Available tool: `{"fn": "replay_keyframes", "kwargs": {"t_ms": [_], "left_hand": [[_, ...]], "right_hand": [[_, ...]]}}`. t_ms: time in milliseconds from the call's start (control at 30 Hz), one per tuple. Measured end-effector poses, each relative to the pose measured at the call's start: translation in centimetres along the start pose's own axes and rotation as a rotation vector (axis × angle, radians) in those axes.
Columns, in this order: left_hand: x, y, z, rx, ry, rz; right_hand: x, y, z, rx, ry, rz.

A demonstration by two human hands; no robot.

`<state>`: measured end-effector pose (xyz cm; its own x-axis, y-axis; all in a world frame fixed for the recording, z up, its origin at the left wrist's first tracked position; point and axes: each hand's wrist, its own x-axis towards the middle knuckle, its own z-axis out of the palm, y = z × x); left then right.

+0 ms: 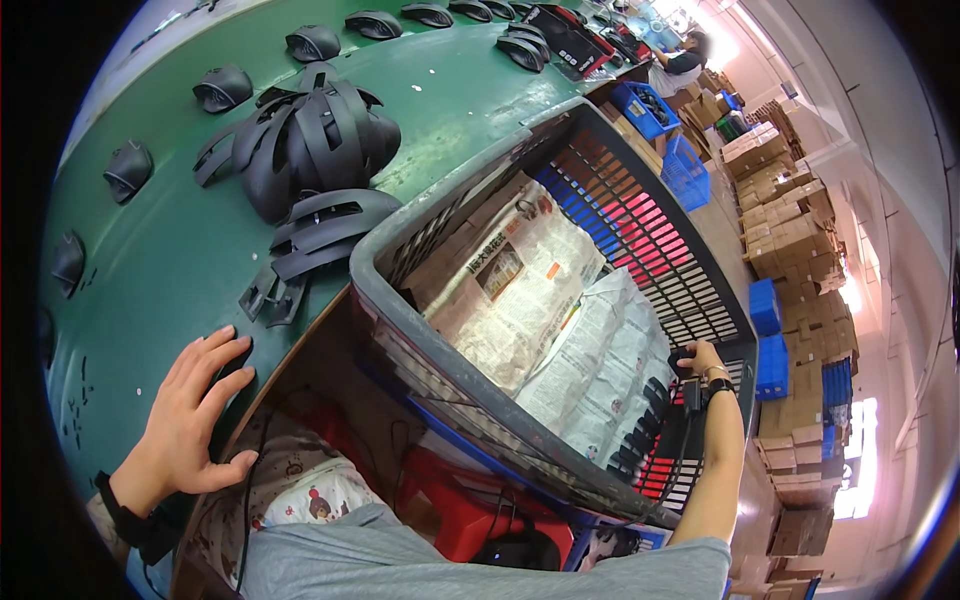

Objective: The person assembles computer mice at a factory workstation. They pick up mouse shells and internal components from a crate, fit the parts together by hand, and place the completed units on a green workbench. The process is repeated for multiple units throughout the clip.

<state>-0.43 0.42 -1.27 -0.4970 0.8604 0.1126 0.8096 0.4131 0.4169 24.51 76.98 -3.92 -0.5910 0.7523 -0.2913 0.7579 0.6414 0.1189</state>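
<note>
My left hand (205,415) rests on the green table's near edge, fingers spread and nothing in it. To the right, my right hand (706,360) reaches into a large dark grey plastic basket (365,270). Its fingers are curled around a small black plastic part (684,356), partly hidden by the fingers. Beside it, a row of black plastic parts (630,445) runs along the edge of the newspaper sheets (520,290) lining the basket. On the table, a heap of curved black shells (320,140) lies left of the basket, with a few loose ones (335,230) nearer to me.
Several black computer mice (222,89) line the far side of the green table (450,90). Red and black boxes (570,45) sit at its far end, near another person (682,65). Blue crates (685,172) and stacked cartons (790,235) stand to the right. A red stool (460,500) is below the basket.
</note>
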Motion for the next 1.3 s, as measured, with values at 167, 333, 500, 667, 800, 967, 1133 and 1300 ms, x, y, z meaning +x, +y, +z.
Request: {"fn": "replay_keyframes", "kwargs": {"t_ms": [167, 333, 500, 667, 800, 967, 1133, 1300], "left_hand": [[-0.2, 0.1, -0.1, 0.002, 0.009, -0.007], [0.1, 0.2, 0.0, 0.007, 0.036, 0.003], [0.0, 0.2, 0.1, -0.001, 0.041, 0.005], [0.0, 0.3, 0.1, 0.011, 0.038, -0.003], [0.0, 0.2, 0.0, 0.005, 0.037, 0.002], [0.0, 0.1, 0.0, 0.003, 0.036, -0.001], [-0.1, 0.2, 0.0, 0.008, 0.038, -0.002], [0.0, 0.2, -0.1, 0.009, 0.039, 0.012]], "right_hand": [[-1.2, -2.4, -2.7, -0.052, 0.0, 0.008], [-0.7, -1.3, -2.0, -0.026, -0.2, 0.144], [-0.8, -1.7, 0.0, -0.174, -0.372, 0.134], [-0.3, -1.6, 1.6, -0.214, -0.375, 0.143], [0.5, -0.3, 2.1, -0.282, -0.439, 0.161], [0.8, 0.2, 1.9, -0.301, -0.387, 0.107], [0.2, -0.6, 1.5, -0.288, -0.317, 0.08], [-0.7, -0.9, -0.1, -0.343, -0.276, 0.053]]}}
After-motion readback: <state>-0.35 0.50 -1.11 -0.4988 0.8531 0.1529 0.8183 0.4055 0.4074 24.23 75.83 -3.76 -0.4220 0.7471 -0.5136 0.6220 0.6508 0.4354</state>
